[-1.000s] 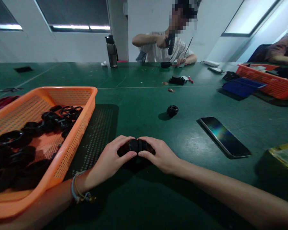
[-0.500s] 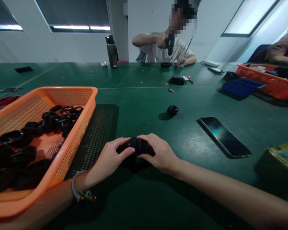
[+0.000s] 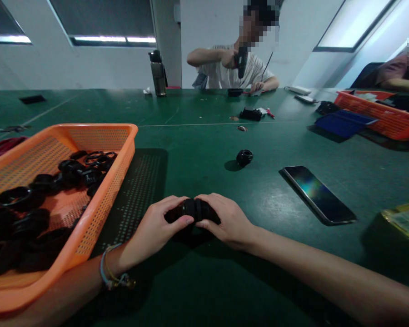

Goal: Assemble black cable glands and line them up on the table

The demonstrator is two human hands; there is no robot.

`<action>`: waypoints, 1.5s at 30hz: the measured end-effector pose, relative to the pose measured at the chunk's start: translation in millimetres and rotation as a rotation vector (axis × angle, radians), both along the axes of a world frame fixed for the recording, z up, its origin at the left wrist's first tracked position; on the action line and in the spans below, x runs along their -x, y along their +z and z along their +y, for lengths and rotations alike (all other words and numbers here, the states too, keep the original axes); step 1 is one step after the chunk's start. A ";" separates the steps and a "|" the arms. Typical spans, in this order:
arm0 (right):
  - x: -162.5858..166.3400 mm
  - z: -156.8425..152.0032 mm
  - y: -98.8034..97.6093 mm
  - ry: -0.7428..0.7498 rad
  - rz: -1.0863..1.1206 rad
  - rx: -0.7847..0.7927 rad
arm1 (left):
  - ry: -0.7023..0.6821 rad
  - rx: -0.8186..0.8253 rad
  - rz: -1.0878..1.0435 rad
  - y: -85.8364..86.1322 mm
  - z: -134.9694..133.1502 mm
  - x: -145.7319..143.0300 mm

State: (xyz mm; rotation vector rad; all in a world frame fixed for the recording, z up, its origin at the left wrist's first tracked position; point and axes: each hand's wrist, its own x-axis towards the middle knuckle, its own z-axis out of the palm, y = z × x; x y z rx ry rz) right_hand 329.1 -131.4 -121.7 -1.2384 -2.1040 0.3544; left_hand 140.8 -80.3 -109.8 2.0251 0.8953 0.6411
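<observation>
The thumb of my left hand [image 3: 155, 227] has slid slightly nearer me across a black part [image 3: 193, 209] since half a second ago. That hand curls around the part's left end, my right hand [image 3: 231, 222] around its right end, each thumb and fingers parted only by its thickness. It sits at near centre over a green table [image 3: 197, 141], right of an orange basket [image 3: 95, 134] of black pieces [image 3: 71, 168] and left of a phone [image 3: 318, 195].
</observation>
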 end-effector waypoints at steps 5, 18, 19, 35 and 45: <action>1.6 -1.4 2.4 -0.020 0.005 0.067 | -0.004 -0.020 -0.001 0.0 -1.6 1.3; -0.7 0.9 -0.2 -0.008 -0.026 -0.145 | 0.002 0.111 -0.045 1.5 0.4 -1.6; -0.8 1.2 0.1 -0.013 -0.024 -0.159 | -0.014 0.104 -0.048 1.4 0.3 -1.3; -1.7 2.4 -3.7 -0.003 0.007 -0.105 | -0.030 -0.064 0.049 0.7 -1.4 -2.1; 5.4 -2.0 11.6 -0.100 0.111 0.252 | -0.017 -0.147 0.079 2.2 -2.4 -2.5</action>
